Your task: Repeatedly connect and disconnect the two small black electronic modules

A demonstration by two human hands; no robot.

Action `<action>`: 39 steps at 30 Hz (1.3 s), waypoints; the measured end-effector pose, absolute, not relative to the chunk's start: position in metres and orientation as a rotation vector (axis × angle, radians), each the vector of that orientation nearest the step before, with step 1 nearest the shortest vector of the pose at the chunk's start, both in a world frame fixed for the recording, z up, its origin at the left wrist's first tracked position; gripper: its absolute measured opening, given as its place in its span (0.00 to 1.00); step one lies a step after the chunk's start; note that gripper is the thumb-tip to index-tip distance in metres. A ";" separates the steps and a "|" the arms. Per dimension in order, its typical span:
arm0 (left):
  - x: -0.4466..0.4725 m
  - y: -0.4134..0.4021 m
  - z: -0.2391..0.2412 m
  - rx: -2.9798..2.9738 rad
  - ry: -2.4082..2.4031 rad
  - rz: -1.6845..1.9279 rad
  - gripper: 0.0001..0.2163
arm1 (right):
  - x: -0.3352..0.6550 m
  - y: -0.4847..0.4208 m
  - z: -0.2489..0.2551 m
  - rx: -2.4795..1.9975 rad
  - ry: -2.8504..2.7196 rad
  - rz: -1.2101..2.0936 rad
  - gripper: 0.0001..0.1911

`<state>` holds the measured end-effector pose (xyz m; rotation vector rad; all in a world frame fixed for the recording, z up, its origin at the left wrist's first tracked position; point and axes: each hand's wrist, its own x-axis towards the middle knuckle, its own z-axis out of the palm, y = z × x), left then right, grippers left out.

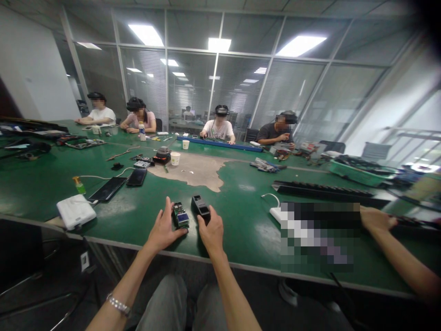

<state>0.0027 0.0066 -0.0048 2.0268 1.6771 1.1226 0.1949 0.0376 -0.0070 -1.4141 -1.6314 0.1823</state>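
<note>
My left hand (166,228) grips a small green circuit board (181,216) with a bluish display on its face, the thumb along its lower edge. In my right hand (211,228) is a dark grey plastic housing (201,207), boxy and long, with small openings at its far end. The two pieces are held side by side with a narrow gap between them, just above the near part of the green table (241,225). Fingers behind both pieces are partly hidden.
Left of my hands lie a white power bank (76,211), a black tablet (108,189) and a phone (137,177). Paper cups (175,159) stand farther back. At right, a co-worker's hand (377,218) reaches in near a long black strip (327,191). A green basket (361,174) sits beyond.
</note>
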 end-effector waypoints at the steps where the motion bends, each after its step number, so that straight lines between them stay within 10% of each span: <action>1: 0.002 0.007 -0.005 2.041 1.682 1.119 0.59 | 0.195 0.037 -0.006 -1.413 -1.634 0.186 0.29; 12: -0.002 0.008 -0.012 2.080 1.668 1.191 0.59 | 0.177 0.006 0.042 -1.150 -1.418 0.633 0.23; 39: -0.001 0.008 -0.014 2.199 1.726 1.195 0.47 | 0.148 -0.007 0.022 -1.311 -1.736 0.376 0.32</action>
